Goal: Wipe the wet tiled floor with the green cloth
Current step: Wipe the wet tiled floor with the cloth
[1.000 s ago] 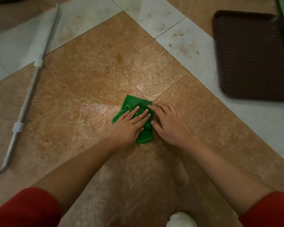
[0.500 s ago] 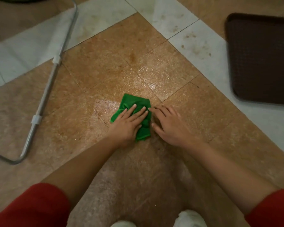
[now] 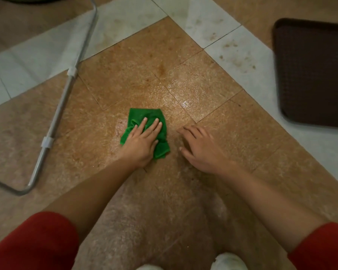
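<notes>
Mid-wipe: left hand [image 3: 142,142] flat, fingers straight, pressing green cloth [image 3: 144,114] onto mid tiled floor [image 3: 113,78]; right hand [image 3: 200,148] spread, holding nothing, just right of it; wet sheen [image 3: 183,100] beyond looks unwiped.

Left hand [image 3: 142,145] on cloth [image 3: 144,114]; tray [image 3: 312,75] far right

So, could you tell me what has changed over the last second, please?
The right hand has come off the green cloth and now sits apart from it to the right, over the tiled floor. The left hand has slid the cloth slightly left, away from the tile seam. Unchanged: left hand pressing flat on the cloth; metal frame and brown tray in place.
</notes>
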